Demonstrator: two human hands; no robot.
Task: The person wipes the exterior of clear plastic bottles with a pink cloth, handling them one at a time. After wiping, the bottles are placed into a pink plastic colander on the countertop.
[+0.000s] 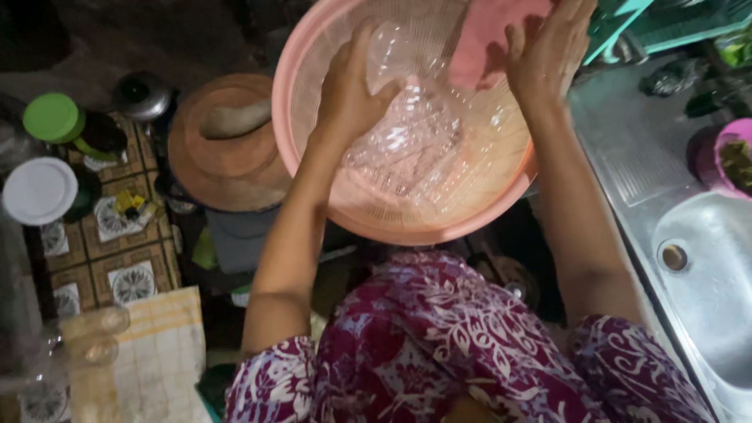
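Hands work inside a pink colander (313,78): left hand (350,94) clamped on clear crumpled plastic (407,141), right hand (548,51) open against a pink cloth (486,35) above it.

I can't see the far rim of the pink colander (313,196); the top edge cuts it off. My right hand (548,55) loses its fingertips at that edge too, and it covers part of a pink cloth (478,39). My left hand (348,94) hides some of the crumpled clear plastic (407,141). At far right, the purple bowl (705,153) and steel sink (705,266) run out of view, their contents too dark to tell.
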